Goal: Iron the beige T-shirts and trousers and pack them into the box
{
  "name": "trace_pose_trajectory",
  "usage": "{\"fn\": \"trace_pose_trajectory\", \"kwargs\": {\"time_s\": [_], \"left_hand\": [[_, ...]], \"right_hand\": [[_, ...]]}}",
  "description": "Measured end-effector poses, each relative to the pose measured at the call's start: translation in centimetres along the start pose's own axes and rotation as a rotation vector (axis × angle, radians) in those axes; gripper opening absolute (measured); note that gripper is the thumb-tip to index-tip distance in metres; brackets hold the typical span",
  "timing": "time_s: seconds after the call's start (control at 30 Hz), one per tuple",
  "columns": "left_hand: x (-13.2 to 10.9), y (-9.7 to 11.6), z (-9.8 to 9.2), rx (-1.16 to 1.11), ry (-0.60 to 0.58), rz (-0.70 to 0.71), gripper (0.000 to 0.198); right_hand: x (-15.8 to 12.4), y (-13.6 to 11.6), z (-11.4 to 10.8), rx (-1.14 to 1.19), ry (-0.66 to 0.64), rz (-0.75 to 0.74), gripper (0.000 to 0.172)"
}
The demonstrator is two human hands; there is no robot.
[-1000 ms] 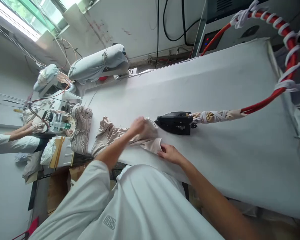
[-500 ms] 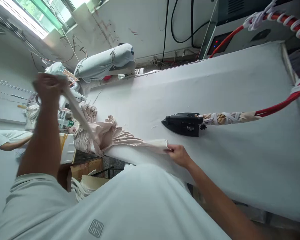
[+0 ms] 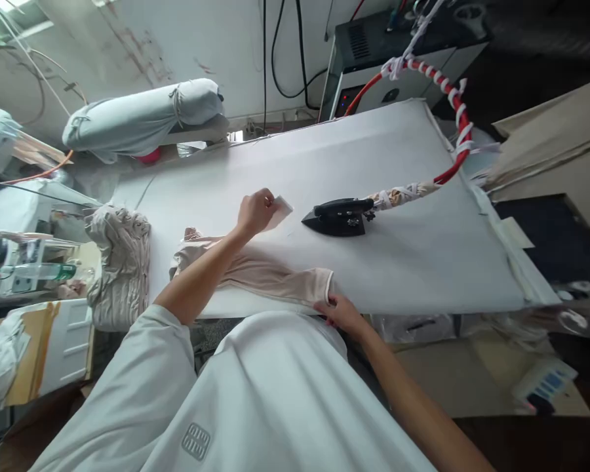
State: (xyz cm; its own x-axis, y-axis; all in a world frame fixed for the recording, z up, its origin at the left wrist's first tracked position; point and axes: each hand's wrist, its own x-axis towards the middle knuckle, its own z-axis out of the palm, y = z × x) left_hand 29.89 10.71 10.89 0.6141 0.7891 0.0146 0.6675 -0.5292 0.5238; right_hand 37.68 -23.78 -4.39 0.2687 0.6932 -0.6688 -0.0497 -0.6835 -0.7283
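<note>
**A:** Where's that beige garment (image 3: 255,275) lying, relative to the black steam iron (image 3: 337,217)?

**B:** Just below and to the left of it as we look, along the near edge of the white padded ironing table (image 3: 413,154). It isn't touching the iron.

**A:** And the person's hands?

**B:** The left hand (image 3: 255,211) is closed around a pale flap of fabric (image 3: 281,212), a little way left of the iron, with the flap poking out past the fingers. The right hand (image 3: 339,313) is below the iron, at the garment's finished hem (image 3: 328,288). Its fingers (image 3: 324,307) are right at that edge, but I can't tell whether they're pinching it or only resting there.

**A:** How much of it looks done?

**B:** One long stretch lies fairly smooth, running from the hem toward the middle. The far end is rumpled, with creases bunched up near the person's left forearm, so that part isn't laid out.

**A:** What about that heap further left?

**B:** That's a gathered, ruched bundle of pale cloth (image 3: 120,265), well left of the iron on the table's end. It's nowhere near flat. The iron itself sits on the table, with neither hand on it.
</note>
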Motion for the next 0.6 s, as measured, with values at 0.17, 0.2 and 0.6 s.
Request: {"fn": "trace_pose_trajectory", "kwargs": {"time_s": [0.17, 0.2, 0.6], "left_hand": [[-0.6, 0.3, -1.7, -0.202, -0.057, 0.101, 0.014], [-1.0, 0.7, -2.1, -0.243, -0.090, 0.138, 0.017], [-18.5, -14.6, -7.7, -0.160, 0.281, 0.008, 0.032]], "right_hand": [[-2.4, -3.2, -1.4, 0.175, 0.268, -0.041, 0.048], [-2.7, -5.2, -2.3, 0.188, 0.356, -0.098, 0.059], [0.7, -50.2, -2.8, -0.183, 0.372, -0.918, 0.058]]}}
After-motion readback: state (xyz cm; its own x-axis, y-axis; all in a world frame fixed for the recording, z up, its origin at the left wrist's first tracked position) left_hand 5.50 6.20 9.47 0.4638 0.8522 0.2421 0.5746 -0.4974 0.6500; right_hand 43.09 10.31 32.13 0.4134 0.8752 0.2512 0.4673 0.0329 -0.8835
